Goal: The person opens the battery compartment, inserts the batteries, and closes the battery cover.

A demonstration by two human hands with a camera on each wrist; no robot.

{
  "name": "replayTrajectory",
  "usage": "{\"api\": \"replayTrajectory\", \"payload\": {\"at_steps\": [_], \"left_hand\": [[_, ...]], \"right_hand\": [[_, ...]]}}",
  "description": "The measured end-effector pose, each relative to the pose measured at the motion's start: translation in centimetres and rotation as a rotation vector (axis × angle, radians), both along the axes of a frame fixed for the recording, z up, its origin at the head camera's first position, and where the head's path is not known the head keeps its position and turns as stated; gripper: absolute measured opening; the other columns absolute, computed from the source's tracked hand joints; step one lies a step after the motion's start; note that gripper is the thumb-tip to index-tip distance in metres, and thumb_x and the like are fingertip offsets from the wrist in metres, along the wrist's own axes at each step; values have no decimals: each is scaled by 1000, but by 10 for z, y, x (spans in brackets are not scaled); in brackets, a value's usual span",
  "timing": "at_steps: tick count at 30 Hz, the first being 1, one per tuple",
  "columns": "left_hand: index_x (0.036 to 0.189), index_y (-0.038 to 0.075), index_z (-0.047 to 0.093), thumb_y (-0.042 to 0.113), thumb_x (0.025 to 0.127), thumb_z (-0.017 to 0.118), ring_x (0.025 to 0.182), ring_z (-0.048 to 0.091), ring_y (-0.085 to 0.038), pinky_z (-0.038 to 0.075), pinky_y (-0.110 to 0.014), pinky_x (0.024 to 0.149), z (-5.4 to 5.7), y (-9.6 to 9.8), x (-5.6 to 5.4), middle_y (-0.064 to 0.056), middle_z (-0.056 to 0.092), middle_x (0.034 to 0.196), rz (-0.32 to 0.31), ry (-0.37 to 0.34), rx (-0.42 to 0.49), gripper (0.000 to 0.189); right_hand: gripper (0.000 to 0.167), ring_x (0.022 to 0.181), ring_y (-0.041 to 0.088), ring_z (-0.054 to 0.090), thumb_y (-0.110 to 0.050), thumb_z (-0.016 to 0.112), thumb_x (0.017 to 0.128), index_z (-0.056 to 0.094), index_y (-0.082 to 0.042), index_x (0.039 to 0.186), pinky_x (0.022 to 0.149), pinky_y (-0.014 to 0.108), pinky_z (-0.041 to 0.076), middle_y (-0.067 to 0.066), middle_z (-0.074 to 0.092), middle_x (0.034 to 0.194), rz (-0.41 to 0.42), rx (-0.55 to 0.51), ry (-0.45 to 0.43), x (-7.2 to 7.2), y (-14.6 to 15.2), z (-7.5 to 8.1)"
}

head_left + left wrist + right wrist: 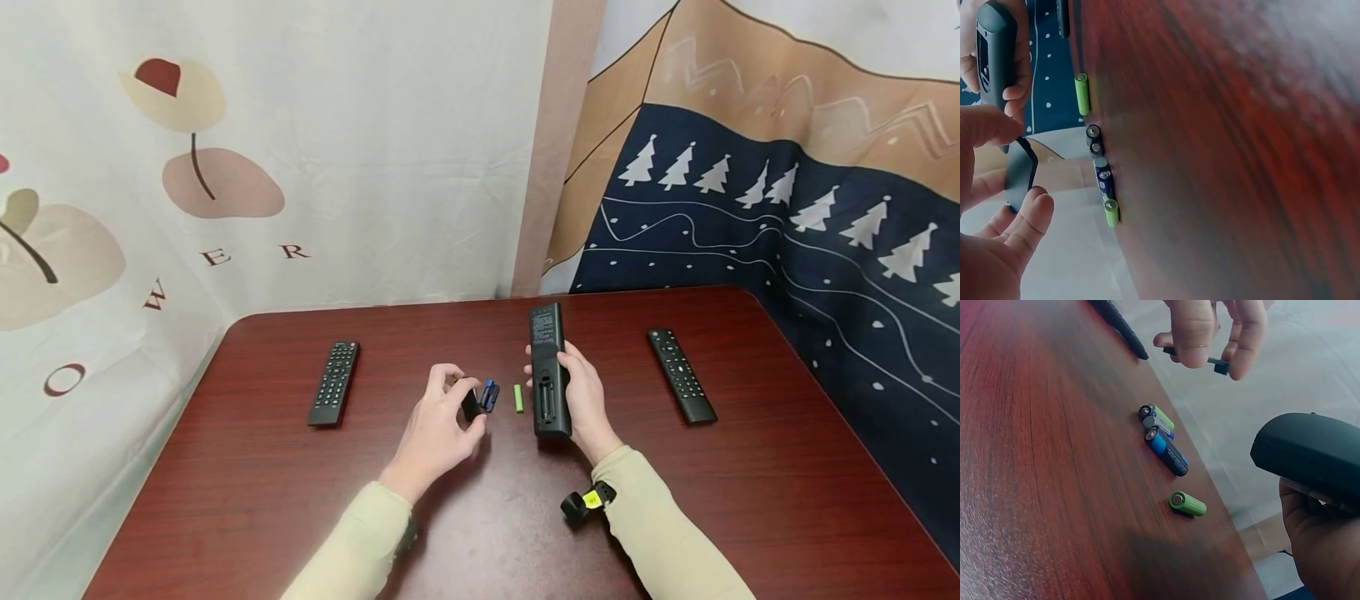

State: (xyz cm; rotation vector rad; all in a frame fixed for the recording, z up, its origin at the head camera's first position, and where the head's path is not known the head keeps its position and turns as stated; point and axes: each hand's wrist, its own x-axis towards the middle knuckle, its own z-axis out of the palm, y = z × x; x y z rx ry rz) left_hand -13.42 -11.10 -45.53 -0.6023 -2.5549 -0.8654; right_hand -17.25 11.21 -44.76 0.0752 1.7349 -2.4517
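Note:
My left hand [441,421] pinches a small black battery cover [1021,175] between thumb and fingers, just above the table. In my right hand [587,400] is a black remote control [547,333], gripped around its body with its back turned up. The open battery compartment [548,398] shows near the remote's lower end; its inside is dark. Between the hands, a lone green battery [518,398] lies on the table. Several more lie in a cluster to its left: dark blue batteries [1167,452] and another green battery [1112,214], partly behind one another in the right wrist view.
One black remote [334,383] lies buttons up on the left of the reddish-brown table [247,500], and another remote [681,375] on the right. A light curtain [375,167] and a dark blue patterned cloth [712,217] hang behind the table's far edge.

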Motion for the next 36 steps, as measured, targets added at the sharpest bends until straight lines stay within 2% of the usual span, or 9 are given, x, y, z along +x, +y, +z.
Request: {"api": "replayTrajectory", "payload": {"at_steps": [4, 9, 13, 21, 29, 36], "left_hand": [[114, 4, 70, 7, 78, 81, 82, 64, -18, 55, -25, 63, -2, -2, -1, -12, 48, 126, 18, -2, -24, 38], [113, 3, 69, 8, 77, 81, 74, 65, -17, 55, -29, 62, -3, -6, -1, -13, 47, 125, 46, -14, -29, 38], [114, 3, 69, 9, 77, 82, 79, 64, -20, 55, -33, 64, -3, -9, -2, -13, 47, 124, 71, -28, -47, 40], [116, 1, 68, 8, 77, 81, 74, 62, -28, 57, -43, 70, -3, -13, -4, -16, 47, 122, 129, -95, -110, 41], [113, 2, 68, 8, 76, 81, 76, 63, -29, 58, -45, 70, -4, -16, -8, -16, 48, 121, 161, -127, -150, 39], [107, 3, 67, 7, 76, 83, 77, 62, -31, 56, -47, 69, -5, -19, -11, -17, 49, 119, 181, -173, -183, 35]], "right_hand": [[49, 101, 34, 69, -21, 31, 108, 42, -15, 154, 90, 39, 57, 25, 53, 149, -6, -3, -2, 0, 0, 0], [49, 97, 30, 70, -20, 30, 108, 40, -14, 156, 87, 36, 58, 25, 52, 149, -10, -10, 1, 0, 1, -1], [49, 98, 30, 70, -21, 30, 108, 40, -14, 156, 87, 36, 58, 24, 52, 149, -13, -17, -2, 0, 3, -2], [49, 97, 30, 71, -21, 29, 109, 40, -14, 156, 87, 35, 59, 27, 50, 150, -19, -10, 1, -1, 6, -4], [49, 96, 29, 71, -20, 29, 108, 40, -14, 156, 85, 34, 58, 26, 50, 149, -14, -9, 5, -1, 7, -6], [49, 96, 28, 71, -20, 29, 108, 41, -14, 156, 84, 32, 59, 21, 55, 146, -24, -8, -1, -2, 8, -7]]}}
